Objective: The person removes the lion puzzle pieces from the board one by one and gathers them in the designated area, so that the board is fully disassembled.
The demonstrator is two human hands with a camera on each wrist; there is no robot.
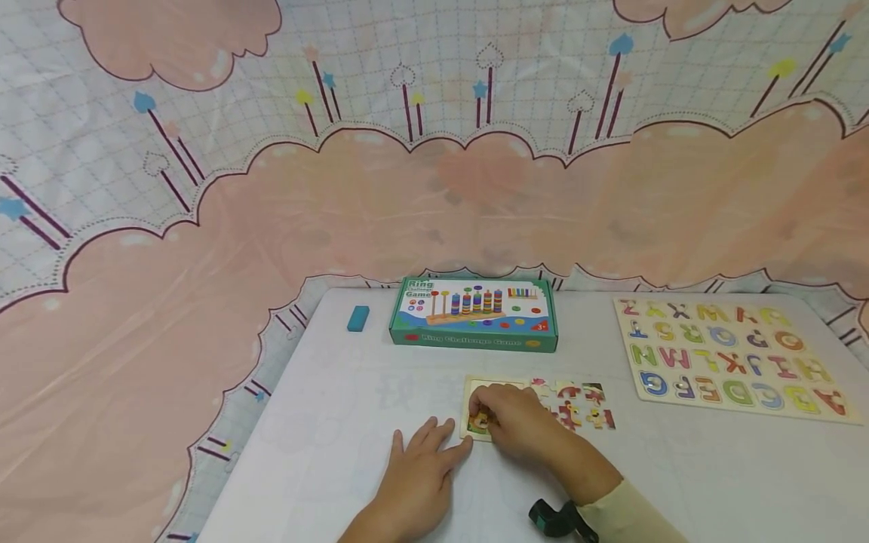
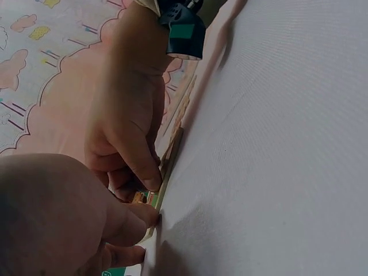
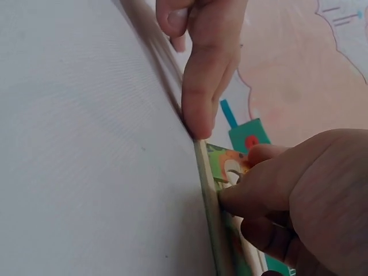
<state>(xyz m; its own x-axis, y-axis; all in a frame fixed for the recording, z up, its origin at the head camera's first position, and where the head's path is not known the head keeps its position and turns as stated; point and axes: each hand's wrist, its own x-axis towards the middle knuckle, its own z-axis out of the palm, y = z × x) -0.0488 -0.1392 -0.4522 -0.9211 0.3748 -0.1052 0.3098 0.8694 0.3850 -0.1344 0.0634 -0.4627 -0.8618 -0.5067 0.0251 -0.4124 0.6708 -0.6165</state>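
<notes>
A small wooden puzzle tray (image 1: 468, 388) lies flat on the white table. My right hand (image 1: 526, 426) bends over it, its curled fingers and thumb pinching a lion-picture puzzle piece (image 1: 478, 422) down at the tray's near left corner. In the right wrist view the green and orange piece (image 3: 218, 164) sits against the tray's pale rim (image 3: 204, 178), under the fingertips. My left hand (image 1: 417, 475) rests on the table with fingers spread, its thumb tip touching the tray's corner. Several loose jigsaw pieces (image 1: 570, 411) lie right of the tray, partly behind the right hand.
A green ring game box (image 1: 475, 341) stands at the back, with a teal block (image 1: 357, 318) left of it. An alphabet board (image 1: 720, 403) full of coloured letters lies at the right. A black wrist camera (image 1: 553, 519) sits by the right sleeve. A patterned cloth (image 1: 407, 211) hangs behind the table.
</notes>
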